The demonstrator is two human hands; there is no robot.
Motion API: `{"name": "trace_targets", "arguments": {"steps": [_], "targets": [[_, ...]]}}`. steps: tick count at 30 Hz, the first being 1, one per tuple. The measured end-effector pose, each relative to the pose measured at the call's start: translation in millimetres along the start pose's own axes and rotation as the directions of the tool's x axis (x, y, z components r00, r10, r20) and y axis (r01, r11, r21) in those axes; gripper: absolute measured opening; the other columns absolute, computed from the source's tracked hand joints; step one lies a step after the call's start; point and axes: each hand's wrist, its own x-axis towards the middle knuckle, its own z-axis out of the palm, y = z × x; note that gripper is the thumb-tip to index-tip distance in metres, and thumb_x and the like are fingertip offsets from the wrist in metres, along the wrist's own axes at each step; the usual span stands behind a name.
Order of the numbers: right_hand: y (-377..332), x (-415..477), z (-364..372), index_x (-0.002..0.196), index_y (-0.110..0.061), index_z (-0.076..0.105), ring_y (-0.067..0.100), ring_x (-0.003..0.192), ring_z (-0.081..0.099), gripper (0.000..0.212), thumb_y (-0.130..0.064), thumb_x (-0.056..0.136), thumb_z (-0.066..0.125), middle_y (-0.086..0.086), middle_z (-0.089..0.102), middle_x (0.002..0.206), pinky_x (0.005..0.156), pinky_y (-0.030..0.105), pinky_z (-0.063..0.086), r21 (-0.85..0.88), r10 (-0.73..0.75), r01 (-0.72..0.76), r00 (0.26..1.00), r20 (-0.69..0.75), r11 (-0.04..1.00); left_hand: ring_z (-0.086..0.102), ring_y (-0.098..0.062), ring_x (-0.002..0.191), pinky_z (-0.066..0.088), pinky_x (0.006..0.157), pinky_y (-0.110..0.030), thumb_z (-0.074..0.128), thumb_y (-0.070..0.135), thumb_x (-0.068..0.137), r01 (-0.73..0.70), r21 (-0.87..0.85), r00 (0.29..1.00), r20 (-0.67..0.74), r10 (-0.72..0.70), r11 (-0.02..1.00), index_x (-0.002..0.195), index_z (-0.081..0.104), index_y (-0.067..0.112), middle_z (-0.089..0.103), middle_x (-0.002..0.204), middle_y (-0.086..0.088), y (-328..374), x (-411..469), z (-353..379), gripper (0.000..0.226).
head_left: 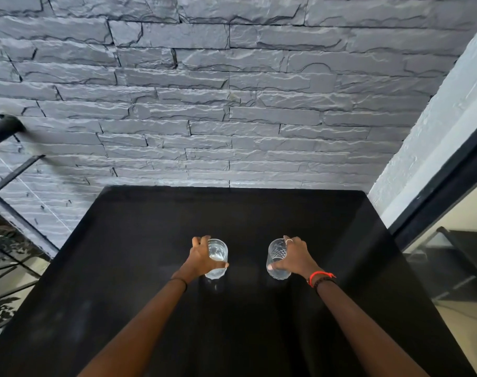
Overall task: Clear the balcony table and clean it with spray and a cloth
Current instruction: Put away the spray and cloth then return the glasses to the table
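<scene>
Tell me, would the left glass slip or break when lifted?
The left glass looks like clear cut glass, so probably stiff and breakable if dropped. Its wall may be slippery, though the left hand curls round it. It seems to hold water, so tipping could spill.

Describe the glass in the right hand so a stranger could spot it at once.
Find the black table under the grey stone wall. Two clear glasses are gripped mid-table. Yours is the right glass, in the right hand wearing the red wristband.

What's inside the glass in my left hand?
The glass looks to hold some clear liquid; nothing solid shows. The left hand wraps its left side, covering that part.
</scene>
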Motion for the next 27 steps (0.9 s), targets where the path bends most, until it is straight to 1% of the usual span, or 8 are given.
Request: {"name": "trace_targets", "arguments": {"steps": [3,8,11,14,19,23,25,27], "targets": [[-5,-2,-1,0.148,-0.009,0.015,0.025,0.133,0.024,0.117,-0.057,0.061,0.077,0.009,0.031,0.139,0.107,0.033,0.031,-0.016,-0.028,0.028,0.999,-0.037,0.999,0.032,-0.033,0.135,0.039,0.108,-0.043,0.09,0.039,0.056,0.002,-0.024,1.0,-0.013,-0.002,1.0,0.147,0.025,0.01,0.021,0.144,-0.011,-2,-6,-4,0.115],[-27,-8,1,0.149,-0.013,0.013,0.026,0.135,0.021,0.115,-0.062,0.064,0.073,0.011,0.03,0.142,0.11,0.036,0.029,-0.01,-0.082,0.081,0.99,-0.116,0.997,0.029,-0.028,0.138,0.033,0.112,-0.041,0.086,0.058,0.048,-0.005,-0.097,0.996,-0.086,-0.003,0.995,0.147,0.026,0.012,0.024,0.147,-0.009,-11,-27,-22,0.125],[-50,-23,4,0.149,-0.013,0.016,0.026,0.135,0.023,0.115,-0.06,0.062,0.075,0.01,0.032,0.141,0.11,0.037,0.03,0.042,-0.108,0.114,0.984,-0.14,0.993,0.028,-0.025,0.14,0.03,0.113,-0.038,0.08,0.055,0.063,0.016,-0.24,0.982,-0.178,-0.06,0.971,0.148,0.024,0.014,0.025,0.148,-0.007,-15,-55,-33,0.11],[-84,-44,19,0.148,-0.011,0.021,0.026,0.132,0.028,0.113,-0.057,0.062,0.077,0.011,0.037,0.138,0.108,0.035,0.03,0.083,-0.187,0.201,0.971,-0.148,0.976,0.03,-0.021,0.14,0.03,0.113,-0.035,0.069,0.061,0.07,0.004,-0.361,0.962,-0.252,-0.102,0.933,0.148,0.023,0.016,0.026,0.148,-0.004,-28,-93,-45,0.102],[-148,-92,64,0.144,-0.008,0.031,0.023,0.133,0.031,0.104,-0.05,0.062,0.08,0.009,0.038,0.141,0.107,0.028,0.028,0.176,-0.323,0.338,0.94,-0.107,0.925,0.03,-0.018,0.139,0.031,0.112,-0.034,0.068,0.056,0.076,0.019,-0.44,0.928,-0.326,-0.18,0.898,0.148,0.024,0.018,0.025,0.147,0.0,-65,-169,-60,0.092],[-191,-144,117,0.144,-0.009,0.033,0.02,0.133,0.031,0.095,-0.046,0.068,0.078,0.008,0.039,0.14,0.105,0.021,0.025,0.224,-0.425,0.423,0.904,-0.041,0.878,0.035,-0.012,0.133,0.03,0.108,-0.027,0.068,0.053,0.078,0.037,-0.456,0.862,-0.436,-0.26,0.889,0.146,0.03,0.018,0.03,0.144,0.002,-106,-238,-71,0.085],[-205,-168,141,0.142,-0.01,0.036,0.018,0.131,0.033,0.09,-0.043,0.07,0.077,0.007,0.042,0.137,0.103,0.017,0.023,0.249,-0.466,0.455,0.885,-0.019,0.855,0.039,-0.008,0.128,0.03,0.107,-0.023,0.065,0.054,0.078,0.022,-0.46,0.797,-0.528,-0.293,0.888,0.141,0.038,0.018,0.037,0.138,0.003,-125,-270,-69,0.077],[-218,-193,169,0.141,-0.011,0.038,0.018,0.13,0.033,0.085,-0.041,0.072,0.076,0.006,0.043,0.136,0.104,0.019,0.024,0.265,-0.511,0.49,0.859,0.015,0.831,0.041,-0.006,0.124,0.032,0.105,-0.023,0.06,0.054,0.081,0.007,-0.466,0.708,-0.622,-0.333,0.885,0.136,0.043,0.019,0.042,0.133,0.004,-148,-307,-63,0.067]]}}
